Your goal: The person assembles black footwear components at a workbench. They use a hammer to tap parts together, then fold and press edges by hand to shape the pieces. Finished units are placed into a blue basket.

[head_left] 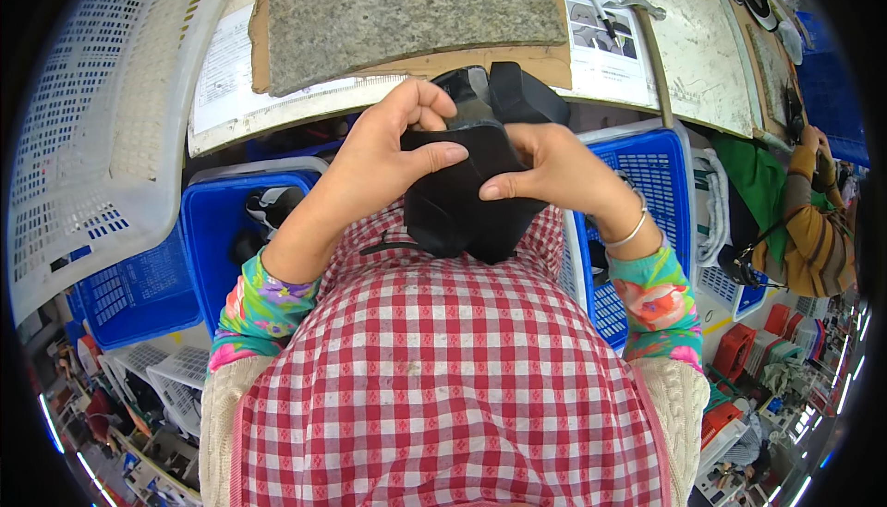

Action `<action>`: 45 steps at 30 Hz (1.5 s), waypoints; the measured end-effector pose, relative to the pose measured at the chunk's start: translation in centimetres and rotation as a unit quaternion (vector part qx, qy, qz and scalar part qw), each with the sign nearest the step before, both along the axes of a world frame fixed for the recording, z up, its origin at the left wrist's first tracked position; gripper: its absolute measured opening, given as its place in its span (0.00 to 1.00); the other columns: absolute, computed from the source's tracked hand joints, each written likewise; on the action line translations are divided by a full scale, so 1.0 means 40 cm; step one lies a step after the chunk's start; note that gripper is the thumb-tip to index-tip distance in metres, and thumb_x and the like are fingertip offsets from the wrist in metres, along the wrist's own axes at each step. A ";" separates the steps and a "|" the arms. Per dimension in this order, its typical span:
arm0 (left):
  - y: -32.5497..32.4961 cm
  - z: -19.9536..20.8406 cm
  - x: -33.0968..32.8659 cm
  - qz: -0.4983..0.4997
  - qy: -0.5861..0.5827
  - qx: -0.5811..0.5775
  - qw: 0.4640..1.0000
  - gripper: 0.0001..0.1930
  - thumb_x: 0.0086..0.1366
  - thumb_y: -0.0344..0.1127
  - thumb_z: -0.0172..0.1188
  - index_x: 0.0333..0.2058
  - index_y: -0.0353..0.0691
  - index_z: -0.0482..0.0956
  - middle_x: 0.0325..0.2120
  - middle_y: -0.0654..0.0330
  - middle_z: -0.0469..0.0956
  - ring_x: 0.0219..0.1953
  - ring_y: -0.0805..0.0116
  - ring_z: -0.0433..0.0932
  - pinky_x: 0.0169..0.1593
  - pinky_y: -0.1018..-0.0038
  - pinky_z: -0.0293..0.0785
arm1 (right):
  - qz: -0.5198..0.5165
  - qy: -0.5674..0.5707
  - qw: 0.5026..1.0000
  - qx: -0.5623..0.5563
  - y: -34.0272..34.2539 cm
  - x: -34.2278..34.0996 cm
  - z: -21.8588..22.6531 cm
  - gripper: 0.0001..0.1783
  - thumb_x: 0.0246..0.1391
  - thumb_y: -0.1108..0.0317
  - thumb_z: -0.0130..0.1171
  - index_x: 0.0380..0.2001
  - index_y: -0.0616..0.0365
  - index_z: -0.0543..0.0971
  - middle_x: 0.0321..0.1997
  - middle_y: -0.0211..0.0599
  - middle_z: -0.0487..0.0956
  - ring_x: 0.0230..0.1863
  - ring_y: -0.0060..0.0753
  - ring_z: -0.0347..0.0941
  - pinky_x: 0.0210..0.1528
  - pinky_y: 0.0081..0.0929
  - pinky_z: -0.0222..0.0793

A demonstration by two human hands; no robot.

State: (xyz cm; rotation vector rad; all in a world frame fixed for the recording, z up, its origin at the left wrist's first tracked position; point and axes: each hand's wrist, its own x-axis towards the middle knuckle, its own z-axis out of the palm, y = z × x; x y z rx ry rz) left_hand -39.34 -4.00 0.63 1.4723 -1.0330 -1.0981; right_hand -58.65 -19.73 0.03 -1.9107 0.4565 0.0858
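A black shoe upper [471, 198] is held in front of my apron, just below the table's near edge. On its left side my left hand [383, 142] grips it, thumb lying across the front and fingers curled at the top opening. From the right, my right hand [573, 170] pinches it with the thumb in front, the other fingers hidden behind. Grey lining shows in the opening between the hands. Another black part [527, 96] sticks up behind it; I cannot tell whether the two are joined.
A rough stone slab [407, 4] lies on cardboard [554, 64] on the white table [721, 73]. To its right are a hammer [654, 54], a pen [596, 8] and printed sheets. Blue baskets [208, 221] flank me, a white one [139, 91] rises left. A co-worker [813, 239] is far right.
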 end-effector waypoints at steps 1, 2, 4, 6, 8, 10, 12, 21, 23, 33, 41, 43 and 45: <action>-0.004 0.000 -0.005 0.001 -0.008 -0.008 1.000 0.17 0.60 0.28 0.74 0.44 0.37 0.75 0.31 0.67 0.75 0.36 0.78 0.73 0.43 0.77 0.71 | 0.012 -0.009 0.997 0.079 -0.013 0.005 0.011 0.19 0.53 0.65 0.76 0.41 0.62 0.78 0.31 0.27 0.77 0.35 0.18 0.70 0.38 0.25 0.68; -0.007 0.002 -0.009 0.008 -0.015 -0.029 0.999 0.18 0.58 0.28 0.75 0.43 0.37 0.75 0.30 0.66 0.76 0.35 0.76 0.74 0.43 0.76 0.72 | 0.021 -0.009 0.987 0.157 -0.027 0.011 0.024 0.21 0.57 0.71 0.73 0.52 0.62 0.80 0.40 0.24 0.82 0.44 0.15 0.75 0.47 0.21 0.74; -0.012 0.007 -0.014 -0.001 -0.040 -0.018 0.999 0.19 0.58 0.28 0.75 0.43 0.38 0.74 0.31 0.68 0.74 0.36 0.78 0.72 0.44 0.77 0.70 | 0.017 -0.060 0.978 0.200 -0.049 0.032 0.043 0.12 0.63 0.70 0.67 0.48 0.62 0.82 0.40 0.23 0.82 0.44 0.13 0.74 0.47 0.16 0.71; -0.015 0.013 -0.016 -0.005 -0.065 -0.030 0.997 0.19 0.57 0.29 0.75 0.42 0.39 0.74 0.32 0.69 0.72 0.36 0.79 0.70 0.44 0.78 0.69 | 0.042 -0.088 0.976 0.195 -0.063 0.054 0.053 0.10 0.67 0.65 0.63 0.42 0.62 0.84 0.37 0.22 0.81 0.39 0.11 0.73 0.43 0.12 0.69; -0.015 0.018 -0.016 -0.011 -0.090 -0.052 0.994 0.18 0.55 0.30 0.77 0.39 0.39 0.74 0.31 0.69 0.71 0.35 0.78 0.68 0.43 0.78 0.68 | 0.032 -0.028 0.975 0.220 -0.078 0.070 0.053 0.12 0.65 0.61 0.66 0.40 0.59 0.87 0.32 0.21 0.81 0.34 0.10 0.71 0.37 0.14 0.67; -0.015 0.020 -0.016 -0.018 -0.085 -0.034 0.996 0.18 0.55 0.30 0.77 0.36 0.40 0.73 0.30 0.70 0.70 0.35 0.78 0.66 0.42 0.78 0.67 | 0.022 -0.010 0.964 0.266 -0.087 0.080 0.041 0.12 0.62 0.58 0.68 0.37 0.55 0.89 0.29 0.19 0.81 0.28 0.09 0.69 0.29 0.13 0.63; -0.015 0.019 -0.017 -0.020 -0.085 -0.032 0.996 0.18 0.55 0.32 0.77 0.34 0.40 0.73 0.29 0.69 0.70 0.33 0.77 0.67 0.40 0.77 0.67 | -0.002 0.016 0.949 0.314 -0.096 0.084 0.023 0.12 0.62 0.58 0.68 0.37 0.56 0.89 0.29 0.19 0.81 0.28 0.09 0.70 0.27 0.13 0.64; -0.015 0.012 -0.019 -0.021 -0.087 -0.045 0.995 0.18 0.56 0.34 0.77 0.32 0.39 0.72 0.25 0.67 0.70 0.30 0.75 0.67 0.34 0.74 0.66 | 0.016 0.031 0.940 0.338 -0.105 0.079 0.019 0.11 0.63 0.63 0.66 0.42 0.59 0.87 0.30 0.22 0.82 0.30 0.11 0.75 0.30 0.15 0.71; -0.013 0.012 -0.021 -0.013 -0.101 -0.033 0.994 0.17 0.56 0.34 0.77 0.31 0.38 0.73 0.24 0.66 0.70 0.28 0.75 0.67 0.33 0.74 0.66 | 0.016 0.018 0.958 0.286 -0.093 0.071 0.032 0.11 0.64 0.63 0.65 0.42 0.60 0.87 0.30 0.22 0.82 0.31 0.11 0.75 0.31 0.14 0.71; -0.028 0.000 -0.035 -0.015 -0.023 0.037 0.999 0.15 0.55 0.30 0.77 0.32 0.38 0.76 0.26 0.70 0.71 0.32 0.79 0.67 0.37 0.78 0.66 | -0.006 -0.055 0.991 0.123 -0.050 0.025 0.049 0.12 0.68 0.64 0.61 0.32 0.59 0.81 0.27 0.19 0.75 0.30 0.11 0.68 0.30 0.16 0.65; -0.021 -0.015 -0.053 -0.009 -0.190 -0.098 0.977 0.15 0.55 0.34 0.77 0.28 0.36 0.76 0.24 0.59 0.76 0.28 0.64 0.74 0.40 0.69 0.68 | -0.032 0.063 0.929 0.363 -0.092 0.023 -0.009 0.10 0.67 0.62 0.64 0.39 0.58 0.85 0.30 0.20 0.80 0.28 0.12 0.75 0.32 0.14 0.74; -0.016 -0.019 -0.058 -0.001 -0.208 -0.117 0.971 0.16 0.54 0.35 0.77 0.29 0.36 0.76 0.24 0.59 0.75 0.29 0.62 0.74 0.43 0.69 0.67 | -0.051 0.062 0.916 0.394 -0.083 0.019 -0.017 0.11 0.67 0.61 0.64 0.37 0.58 0.85 0.29 0.20 0.80 0.28 0.12 0.75 0.32 0.14 0.74; -0.012 -0.021 -0.061 0.005 -0.225 -0.129 0.966 0.15 0.54 0.34 0.77 0.29 0.37 0.77 0.25 0.61 0.75 0.30 0.65 0.73 0.43 0.70 0.67 | -0.070 0.054 0.924 0.371 -0.068 0.014 -0.010 0.12 0.67 0.59 0.64 0.36 0.58 0.84 0.29 0.20 0.80 0.27 0.12 0.75 0.31 0.15 0.74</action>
